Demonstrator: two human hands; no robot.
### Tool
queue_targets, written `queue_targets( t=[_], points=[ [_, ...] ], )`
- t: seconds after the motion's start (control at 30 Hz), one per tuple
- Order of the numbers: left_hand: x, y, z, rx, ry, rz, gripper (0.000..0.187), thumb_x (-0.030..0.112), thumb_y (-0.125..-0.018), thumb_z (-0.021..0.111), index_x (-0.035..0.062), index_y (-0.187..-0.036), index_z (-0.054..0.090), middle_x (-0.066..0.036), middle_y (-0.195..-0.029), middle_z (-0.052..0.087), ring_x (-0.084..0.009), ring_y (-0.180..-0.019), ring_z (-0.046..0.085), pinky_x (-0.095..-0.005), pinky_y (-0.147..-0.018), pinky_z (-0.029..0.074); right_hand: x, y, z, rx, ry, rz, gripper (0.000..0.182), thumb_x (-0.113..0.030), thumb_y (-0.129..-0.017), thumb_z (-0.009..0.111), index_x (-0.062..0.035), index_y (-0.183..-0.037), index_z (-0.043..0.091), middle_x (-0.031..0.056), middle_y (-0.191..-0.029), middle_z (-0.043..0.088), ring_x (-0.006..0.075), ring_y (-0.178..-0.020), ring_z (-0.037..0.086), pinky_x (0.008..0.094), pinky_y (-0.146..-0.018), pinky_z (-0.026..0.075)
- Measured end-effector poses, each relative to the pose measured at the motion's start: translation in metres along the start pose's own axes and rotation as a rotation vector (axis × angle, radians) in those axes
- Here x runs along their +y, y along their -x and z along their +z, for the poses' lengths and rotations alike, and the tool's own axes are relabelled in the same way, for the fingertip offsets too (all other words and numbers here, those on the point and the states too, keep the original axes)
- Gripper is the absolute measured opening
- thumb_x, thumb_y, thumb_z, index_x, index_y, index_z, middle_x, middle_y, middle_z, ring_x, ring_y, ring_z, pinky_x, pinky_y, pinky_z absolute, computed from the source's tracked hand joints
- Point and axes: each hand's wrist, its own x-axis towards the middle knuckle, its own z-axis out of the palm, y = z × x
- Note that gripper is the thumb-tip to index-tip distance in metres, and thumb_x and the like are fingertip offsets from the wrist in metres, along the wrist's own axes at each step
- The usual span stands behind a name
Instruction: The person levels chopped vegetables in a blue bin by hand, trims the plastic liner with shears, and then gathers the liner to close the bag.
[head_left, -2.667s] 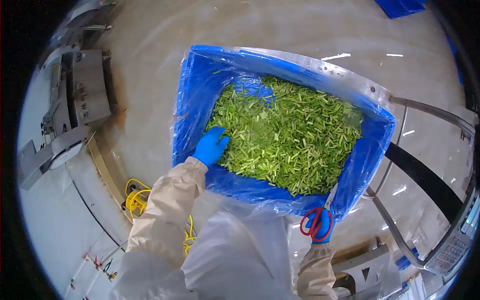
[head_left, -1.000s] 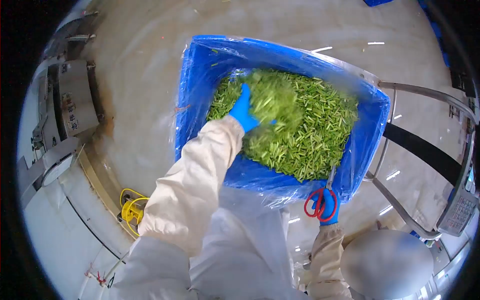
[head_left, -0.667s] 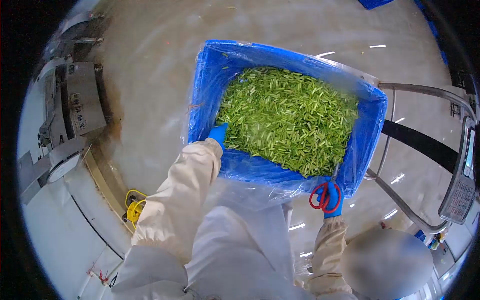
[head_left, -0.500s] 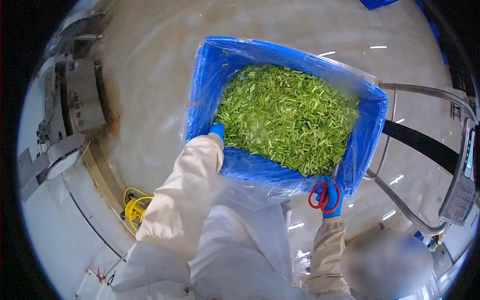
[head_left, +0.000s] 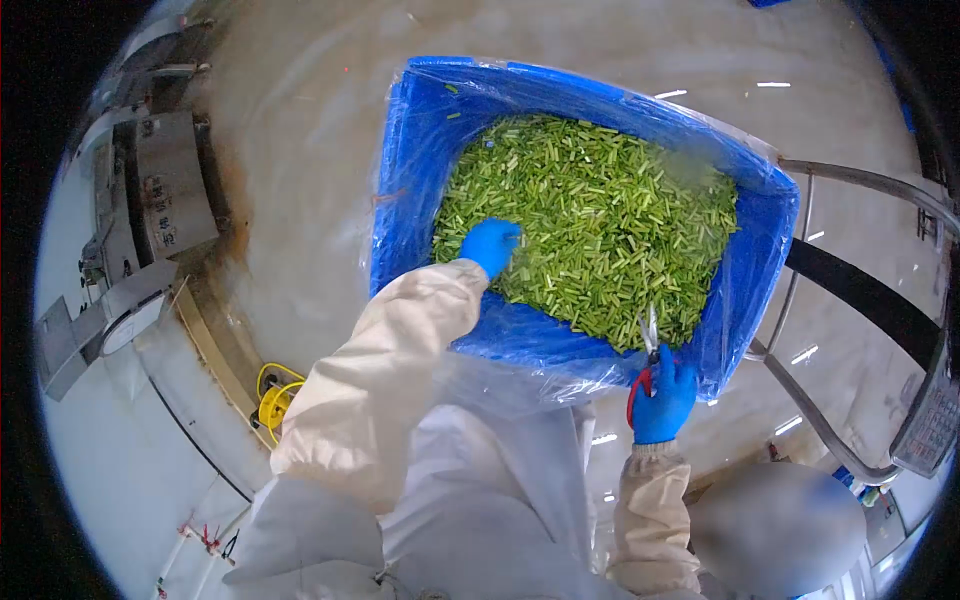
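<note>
A blue crate (head_left: 425, 170), lined with clear plastic film, holds a heap of short-cut green stalks (head_left: 590, 210). My left hand (head_left: 490, 246), in a blue glove, is at the heap's left side with its fingers drawn together. Whatever may be between those fingers is hidden. At the crate's near right corner, my gloved right hand (head_left: 664, 400) is closed around red-handled scissors (head_left: 651, 335). Their metal blades point away from me over the near edge of the stalks, and the blades look slightly apart.
A metal frame (head_left: 830, 425) with a scale display (head_left: 925, 415) stands to the right of the crate. Machinery (head_left: 170, 190) lines the left side. A yellow reel (head_left: 275, 405) sits at lower left. Another person's blurred head covering (head_left: 778, 530) is at lower right.
My left hand has moved from the crate's left edge to over the stalks. My right hand has turned, bringing the scissor blades over the heap. The view has shifted slightly.
</note>
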Motion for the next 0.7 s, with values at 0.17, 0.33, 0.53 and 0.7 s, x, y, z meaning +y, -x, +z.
queue_targets(
  t=[0.17, 0.33, 0.53, 0.7],
  points=[
    [0.033, -0.033, 0.019, 0.097, -0.083, 0.207, 0.026, 0.019, -0.067, 0.068, 0.0132, -0.092, 0.065, -0.011, -0.089, 0.056, -0.0312, -0.087, 0.053, -0.0404, -0.075, 0.044, 0.0, 0.004, 0.01, 0.019, 0.008, -0.003, 0.045, -0.008, -0.064, 0.065, -0.0101, -0.109, 0.059, 0.0143, -0.083, 0.054, 0.0321, -0.074, 0.054, 0.0396, -0.06, 0.041],
    [0.06, -0.036, 0.022, 0.122, -0.298, 0.311, 0.029, 0.019, -0.063, 0.071, 0.0125, -0.091, 0.065, -0.011, -0.084, 0.053, -0.0315, -0.088, 0.051, -0.0418, -0.074, 0.043, 0.0, 0.003, 0.008, -0.017, -0.033, 0.025, 0.044, -0.009, -0.065, 0.065, -0.0101, -0.108, 0.059, 0.0138, -0.084, 0.054, 0.0317, -0.077, 0.054, 0.0389, -0.061, 0.041],
    [0.056, -0.04, 0.004, 0.143, 0.589, -0.086, 0.007, 0.008, -0.073, 0.064, 0.0053, -0.08, 0.062, -0.006, -0.081, 0.061, -0.0224, -0.072, 0.059, -0.0321, -0.062, 0.046, -0.024, -0.006, -0.018, 0.0, -0.196, 0.083, 0.053, -0.008, -0.064, 0.072, -0.0074, -0.114, 0.055, 0.014, -0.086, 0.054, 0.0303, -0.08, 0.054, 0.0374, -0.069, 0.044],
    [0.093, 0.004, -0.059, 0.008, 1.322, -0.4, 0.013, 0.005, -0.08, 0.059, 0.0042, -0.093, 0.055, -0.012, -0.083, 0.062, -0.0213, -0.07, 0.062, -0.0349, -0.068, 0.053, -0.056, -0.01, -0.014, -0.241, -0.868, 0.315, 0.051, -0.009, -0.07, 0.073, -0.0046, -0.117, 0.052, 0.0086, -0.091, 0.056, 0.0184, -0.082, 0.055, 0.0292, -0.074, 0.045]
  ],
)
